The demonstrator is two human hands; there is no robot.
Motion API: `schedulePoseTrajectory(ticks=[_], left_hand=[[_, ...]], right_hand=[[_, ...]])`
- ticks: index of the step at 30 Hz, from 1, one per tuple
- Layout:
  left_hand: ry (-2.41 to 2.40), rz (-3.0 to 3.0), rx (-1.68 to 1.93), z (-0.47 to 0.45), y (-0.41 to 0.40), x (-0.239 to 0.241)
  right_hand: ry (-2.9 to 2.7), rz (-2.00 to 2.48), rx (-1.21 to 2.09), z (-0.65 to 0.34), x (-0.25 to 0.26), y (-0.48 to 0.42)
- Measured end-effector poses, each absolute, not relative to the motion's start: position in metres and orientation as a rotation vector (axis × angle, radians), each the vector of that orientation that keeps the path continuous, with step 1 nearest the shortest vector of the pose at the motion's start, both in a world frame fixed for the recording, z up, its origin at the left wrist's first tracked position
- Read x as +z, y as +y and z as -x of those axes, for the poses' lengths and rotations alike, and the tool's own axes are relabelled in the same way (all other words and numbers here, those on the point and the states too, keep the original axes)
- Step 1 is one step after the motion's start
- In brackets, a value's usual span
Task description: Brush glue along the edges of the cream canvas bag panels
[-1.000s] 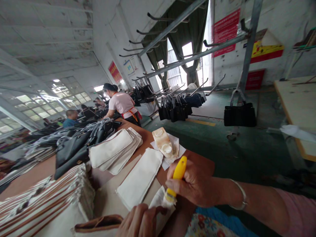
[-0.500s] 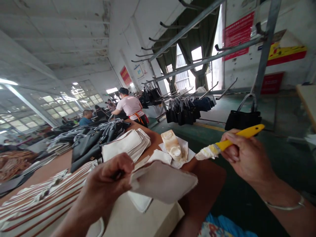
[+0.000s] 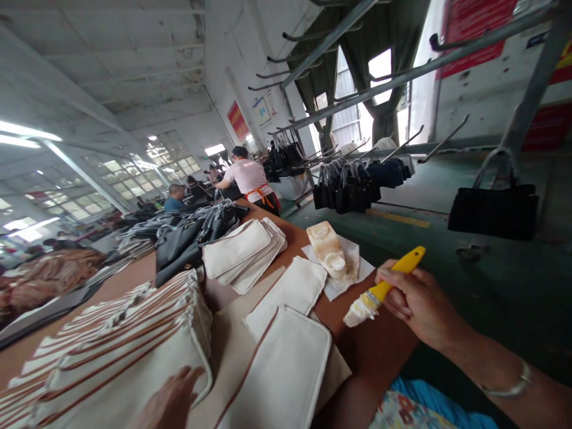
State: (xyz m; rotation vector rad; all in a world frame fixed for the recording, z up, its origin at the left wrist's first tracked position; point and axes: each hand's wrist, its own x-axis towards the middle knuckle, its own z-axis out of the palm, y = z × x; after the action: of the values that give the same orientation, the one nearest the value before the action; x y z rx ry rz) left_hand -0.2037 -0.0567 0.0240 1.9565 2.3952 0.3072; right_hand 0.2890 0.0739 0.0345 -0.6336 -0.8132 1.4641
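Observation:
My right hand (image 3: 417, 304) grips a yellow-handled paintbrush (image 3: 393, 277), its bristles caked with white paste, above the table's right part. Low in the view, my left hand (image 3: 172, 399) rests at the front of a row of cream fabric pieces with brown edges (image 3: 120, 351); its fingers are stretched out, and part of the hand is cut off by the frame. Between my hands a cream fabric panel (image 3: 286, 369) lies flat, overlapping a second cream panel (image 3: 290, 289). Beyond the brush stands a stained plastic container (image 3: 326, 244) with white paste, on a white sheet (image 3: 364, 262).
A pile of cream panels (image 3: 243, 250) and black bags (image 3: 183, 238) lie further along the brown table (image 3: 290, 229). A metal rack (image 3: 353, 110) with hanging black bags stands at the right. A person (image 3: 250, 179) in a pink top works at the table's far end.
My left hand has let go of the fabric panel it was holding up and moved down-left to the row. The brush has moved slightly lower. The view has shifted.

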Motion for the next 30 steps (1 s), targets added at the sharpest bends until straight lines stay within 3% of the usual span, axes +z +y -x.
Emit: schedulePoseTrajectory(ticks=[1, 6, 12, 19, 30], left_hand=[[2.314, -1.901, 0.121, 0.182, -0.04, 0.017], [2.314, -1.833, 0.114, 0.086, 0.042, -0.025], [2.512, -1.646, 0.186, 0.064, 0.067, -0.042], [2.162, -1.622, 0.491, 0.055, 0.056, -0.031], [1.566, -1.447, 0.854, 0.009, 0.008, 0.023]], right_hand=[[-0.815, 0.65, 1.487, -0.283, 0.033, 0.072], [-0.828, 0.678, 1.575, -0.265, 0.024, 0.065], [-0.764, 0.679, 1.631, -0.256, 0.009, 0.07], [-0.883, 0.654, 1.674, -0.234, 0.008, 0.083], [-1.33, 0.694, 1.382, -0.218, 0.037, 0.095]])
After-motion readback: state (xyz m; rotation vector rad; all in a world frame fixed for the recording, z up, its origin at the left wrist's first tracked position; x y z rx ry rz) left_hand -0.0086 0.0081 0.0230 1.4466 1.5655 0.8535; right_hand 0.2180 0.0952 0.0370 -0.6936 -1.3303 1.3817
